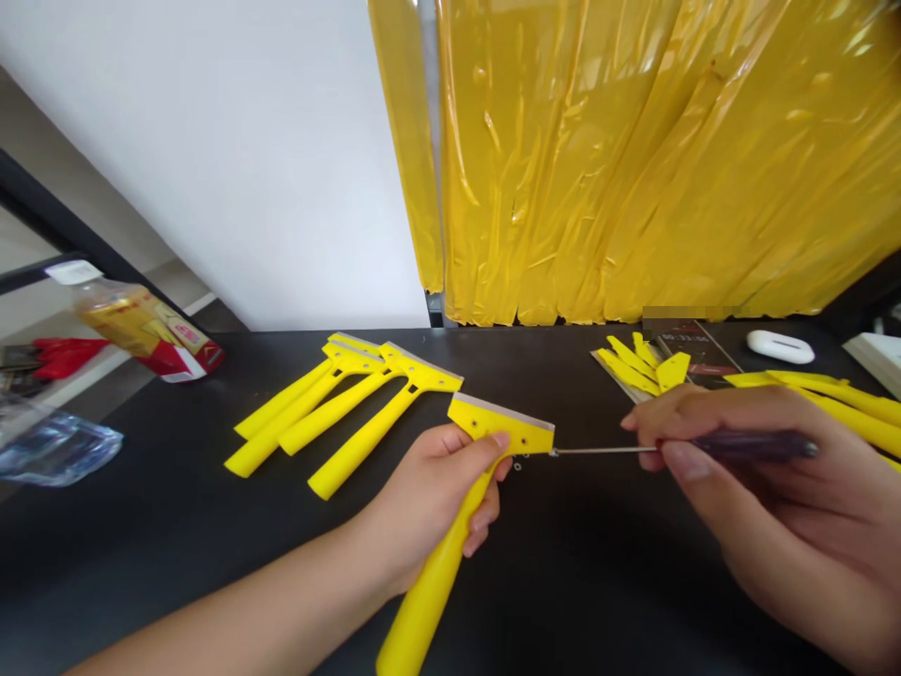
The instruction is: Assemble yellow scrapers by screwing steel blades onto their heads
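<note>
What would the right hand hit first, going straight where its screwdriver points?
Probably the scraper in the left hand: the screwdriver seems to reach its corner, though depth is unclear.

One head-worn view faces forward and down over a flat black tabletop (605, 573) (bare left hand (436, 479), bare right hand (774, 526) close below).

Shows a black tabletop (175, 530) before a white panel (267, 169) and, beside it, wrinkled yellow plastic sheeting (598, 169); has also a dark bar (35, 200) at left, and gives bright reflections (800, 115) on the plastic.
</note>
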`<state>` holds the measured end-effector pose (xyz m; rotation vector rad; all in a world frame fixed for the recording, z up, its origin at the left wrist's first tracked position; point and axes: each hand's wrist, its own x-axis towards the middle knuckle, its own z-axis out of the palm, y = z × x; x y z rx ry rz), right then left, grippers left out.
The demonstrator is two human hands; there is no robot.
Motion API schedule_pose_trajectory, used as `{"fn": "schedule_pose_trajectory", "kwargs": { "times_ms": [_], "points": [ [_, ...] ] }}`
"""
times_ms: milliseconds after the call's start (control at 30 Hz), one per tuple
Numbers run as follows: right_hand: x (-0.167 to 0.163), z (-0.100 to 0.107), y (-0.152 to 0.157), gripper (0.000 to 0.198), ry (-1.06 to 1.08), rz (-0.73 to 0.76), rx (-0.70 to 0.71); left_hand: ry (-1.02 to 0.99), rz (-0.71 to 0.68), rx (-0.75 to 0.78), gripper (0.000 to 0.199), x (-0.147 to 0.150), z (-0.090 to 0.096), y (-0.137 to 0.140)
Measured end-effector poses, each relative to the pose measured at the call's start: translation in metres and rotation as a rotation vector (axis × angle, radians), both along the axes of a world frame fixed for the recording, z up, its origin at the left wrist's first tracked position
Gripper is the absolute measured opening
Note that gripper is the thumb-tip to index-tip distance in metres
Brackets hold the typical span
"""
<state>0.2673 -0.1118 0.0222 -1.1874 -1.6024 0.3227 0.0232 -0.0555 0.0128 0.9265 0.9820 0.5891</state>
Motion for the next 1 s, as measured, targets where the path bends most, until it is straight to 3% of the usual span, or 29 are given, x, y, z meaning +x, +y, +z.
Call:
{"fn": "schedule_pose_trajectory", "kwargs": {
  "times_ms": [233, 667, 833, 900, 1000],
  "points": [
    [0.001, 0.003, 0.000, 0.024, -0.056, 0.153, 0.023, 0.021, -0.088, -0.014, 0.038, 0.002, 0.002, -0.004],
    [-0.002, 0.010, -0.002, 0.035, -0.180, 0.245, 0.027, 0.031, -0.092, -0.022, 0.039, 0.003, 0.000, -0.003],
    [-0.003, 0.022, 0.002, 0.011, -0.340, 0.213, -0.052, 0.115, -0.115, 0.010, 0.037, 0.005, -0.001, -0.007],
    [-0.002, 0.024, 0.002, 0.011, -0.417, 0.200, 0.024, 0.153, -0.115, 0.021, 0.037, 0.005, -0.002, -0.008],
    [0.000, 0.022, -0.003, 0.026, -0.529, 0.224, 0.201, 0.194, -0.098, 0.033, 0.039, 0.004, -0.003, -0.008]
  ]
}}
